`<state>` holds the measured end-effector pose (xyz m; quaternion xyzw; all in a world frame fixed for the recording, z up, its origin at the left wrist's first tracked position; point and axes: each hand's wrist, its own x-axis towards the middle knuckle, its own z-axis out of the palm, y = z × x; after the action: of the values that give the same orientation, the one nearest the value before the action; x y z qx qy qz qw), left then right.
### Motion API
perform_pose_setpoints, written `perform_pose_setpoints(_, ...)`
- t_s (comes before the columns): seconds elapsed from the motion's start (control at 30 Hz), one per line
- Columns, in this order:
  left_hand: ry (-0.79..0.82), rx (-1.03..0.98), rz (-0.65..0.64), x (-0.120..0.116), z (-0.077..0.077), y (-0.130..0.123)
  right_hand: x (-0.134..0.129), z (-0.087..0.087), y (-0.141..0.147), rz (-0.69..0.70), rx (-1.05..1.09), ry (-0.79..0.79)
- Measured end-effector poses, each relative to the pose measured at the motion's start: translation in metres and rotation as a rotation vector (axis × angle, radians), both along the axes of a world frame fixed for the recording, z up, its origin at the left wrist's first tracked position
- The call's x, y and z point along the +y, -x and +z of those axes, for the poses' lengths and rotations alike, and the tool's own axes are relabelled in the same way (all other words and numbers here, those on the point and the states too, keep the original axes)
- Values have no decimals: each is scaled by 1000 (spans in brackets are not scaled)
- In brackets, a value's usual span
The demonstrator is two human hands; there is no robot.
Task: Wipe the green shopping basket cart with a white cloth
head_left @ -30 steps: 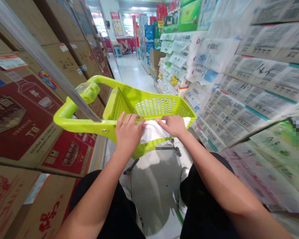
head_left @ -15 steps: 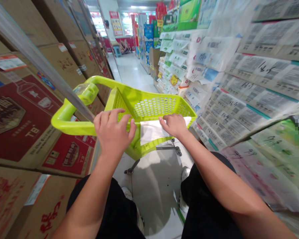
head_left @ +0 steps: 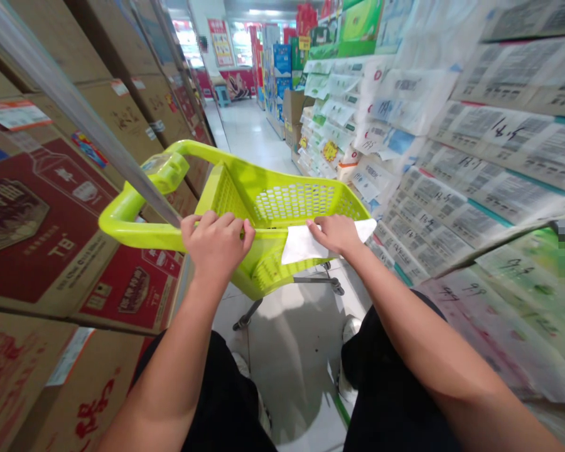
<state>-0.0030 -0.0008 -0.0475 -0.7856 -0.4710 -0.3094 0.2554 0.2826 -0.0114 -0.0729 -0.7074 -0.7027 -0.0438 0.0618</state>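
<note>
Looking down, we see our black trousers (head_left: pixel 381 389) and pale shoes (head_left: pixel 349 351) on a tiled floor (head_left: pixel 289 351). In front of us a lime-green shopping cart (head_left: pixel 269 237) stands side-on, its looped handle (head_left: pixel 115 221) to the left. Our left hand (head_left: pixel 215 248) is closed, fingers wrapped over the near rim towards the handle end. Our right hand (head_left: pixel 338 235) is curled over the same rim towards the right-hand corner, holding a white cloth (head_left: pixel 301 246) beneath its bent fingers. The cloth drapes over the rim and hangs down outside, one tip reaching that corner. On our left rise stacked brown and red cartons (head_left: pixel 42 220); on our right, plastic-wrapped packs (head_left: pixel 494 132) with handwritten prices. Far down the aisle, a blue stool (head_left: pixel 223 95) stands near a poster (head_left: pixel 221 43).
</note>
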Motion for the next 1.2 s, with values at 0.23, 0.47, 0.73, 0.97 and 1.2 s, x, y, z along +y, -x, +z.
perform_pose_setpoints(0.23,-3,-22,-1,-1,-2,-1,-9,-3,-22,-65,-17,-10)
perform_pose_setpoints(0.47,-31,-75,-7,-4,-4,-11,-17,1,31,120,41,-122)
perform_pose_setpoints(0.73,-46,-37,-43,-11,-2,-11,-14,6,85,327,148,-242)
perform_pose_setpoints(0.97,11,-34,-2,-4,0,-4,-7,-4,31,230,41,-147)
perform_pose_setpoints(1.2,5,-36,-10,-5,1,-8,-12,-9,-16,131,3,-102)
